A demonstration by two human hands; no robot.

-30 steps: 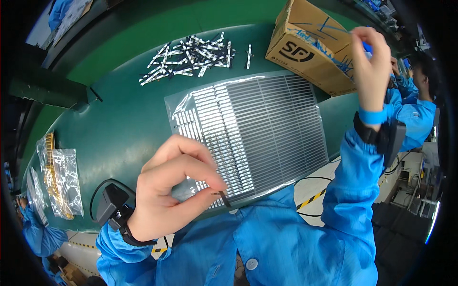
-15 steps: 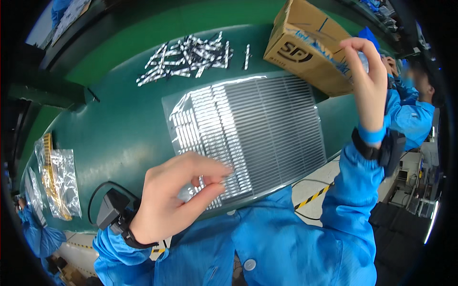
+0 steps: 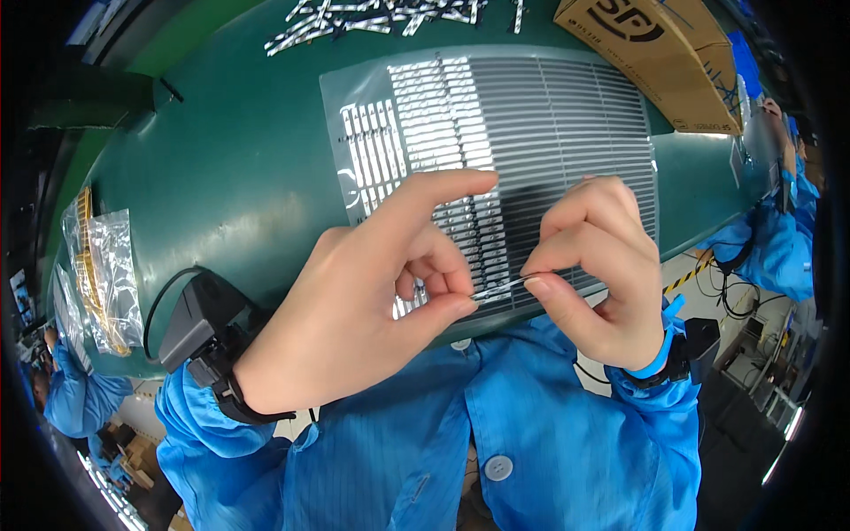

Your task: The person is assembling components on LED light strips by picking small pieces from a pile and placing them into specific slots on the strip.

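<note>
My left hand is closed in a pinch on one end of a thin, silvery strip, its forefinger stretched out above. At the strip's other end, the thumb and forefinger of my right hand are pinched together. Both hands hold the strip just over the near edge of a clear, ribbed plastic sheet. Short silver strips lie in columns over the sheet's left part; dark ribbed rows show on its right part. My left hand hides some of the lower left strips.
A loose pile of silver-and-black strips lies at the far side of the green table. An open cardboard box stands at the far right. Clear plastic bags with yellow pieces lie at the left. Other people in blue are at both sides.
My right hand has come down from beside the box to meet my left hand above the sheet. The strip is now stretched between both. The view has tipped nearer.
</note>
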